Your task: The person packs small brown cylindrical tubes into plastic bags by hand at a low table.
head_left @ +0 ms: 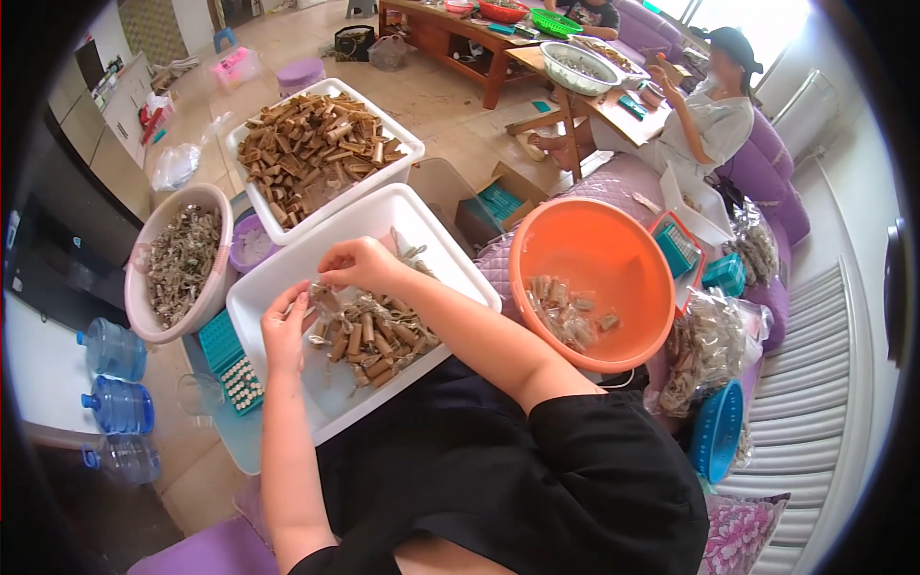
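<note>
Over a white plastic tub [450, 264] on my lap, both my hands are close together. Between them is a small clear plastic bag [329, 305] with something brown in it. My left hand [285, 328] is closed on the bag's left side, thumb and fingers pinched. From above, my right hand [359, 264] bends over the bag's upper end with its fingertips pinched together; the exact contact is too small to see. Below my hands lies a heap of short brown rolled pieces [379, 335], mixed with thin dry greyish-green strands.
A second white tub [407, 149] of brown pieces [316, 144] adjoins ahead. At left stands a pink basin [137, 287] of dried greyish material; at right, an orange basin [594, 240] with bagged pieces. A teal tray [222, 345] sits left. A seated person [714, 125] works far right.
</note>
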{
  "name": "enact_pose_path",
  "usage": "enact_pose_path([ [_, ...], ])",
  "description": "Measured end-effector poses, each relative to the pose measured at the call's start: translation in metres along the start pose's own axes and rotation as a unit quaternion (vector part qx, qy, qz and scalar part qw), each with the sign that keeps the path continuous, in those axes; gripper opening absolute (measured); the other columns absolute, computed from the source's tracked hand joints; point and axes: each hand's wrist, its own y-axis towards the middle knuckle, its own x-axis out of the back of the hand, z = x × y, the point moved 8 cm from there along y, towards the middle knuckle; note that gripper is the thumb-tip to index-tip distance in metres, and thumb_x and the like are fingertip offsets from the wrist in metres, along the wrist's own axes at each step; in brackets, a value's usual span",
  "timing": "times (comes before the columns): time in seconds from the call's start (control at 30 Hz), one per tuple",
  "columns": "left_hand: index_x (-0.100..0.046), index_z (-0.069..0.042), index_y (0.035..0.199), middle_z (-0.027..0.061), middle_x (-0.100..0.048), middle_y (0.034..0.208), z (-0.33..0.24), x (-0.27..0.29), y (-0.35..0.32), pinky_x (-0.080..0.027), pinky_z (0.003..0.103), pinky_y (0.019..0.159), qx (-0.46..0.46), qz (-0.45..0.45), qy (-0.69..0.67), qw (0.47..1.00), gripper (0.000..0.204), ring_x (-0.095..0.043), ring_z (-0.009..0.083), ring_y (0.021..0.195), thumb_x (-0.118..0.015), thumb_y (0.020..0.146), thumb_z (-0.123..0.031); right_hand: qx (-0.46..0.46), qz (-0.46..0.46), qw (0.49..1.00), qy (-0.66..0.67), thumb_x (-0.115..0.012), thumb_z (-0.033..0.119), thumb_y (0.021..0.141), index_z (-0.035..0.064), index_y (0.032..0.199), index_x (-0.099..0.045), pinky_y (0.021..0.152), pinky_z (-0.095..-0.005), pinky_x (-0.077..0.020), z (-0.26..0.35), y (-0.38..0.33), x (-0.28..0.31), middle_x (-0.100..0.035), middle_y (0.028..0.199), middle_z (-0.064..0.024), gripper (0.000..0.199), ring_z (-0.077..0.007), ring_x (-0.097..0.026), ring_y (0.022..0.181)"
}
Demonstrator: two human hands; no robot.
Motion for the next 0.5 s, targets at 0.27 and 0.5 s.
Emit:
enact_pose_path([
  [0.27,-0.062,-0.003,0.108,0.0038,-0.062,0.098,-0.005,-0.003,-0.004,-0.054,0.029,0.076,-0.007,0.004,0.017,1.000,0.021,-0.061,0.0133,0.086,-0.057,0.089,-0.012,0.026,-0.002,0.997,-0.074,-0.068,0.008,0.077,-0.0017,0.092,-0.066,0.067,-0.0218,-0.0510,-0.001,-0.002,-0.003,-0.067,0.078,-0.0056,0.018,-0.0084,-0.063,0.071],
  [0.5,-0.062,-0.002,0.109,0.0052,-0.061,0.102,-0.003,-0.005,-0.005,-0.054,0.027,0.076,-0.014,0.007,0.043,0.999,0.022,-0.060,0.0124,0.085,-0.055,0.090,-0.010,0.116,-0.030,0.984,-0.132,-0.067,0.006,0.074,0.0008,0.094,-0.066,0.065,-0.0228,-0.0502,0.006,-0.004,-0.006,-0.067,0.077,-0.0062,0.021,-0.0091,-0.061,0.069],
])
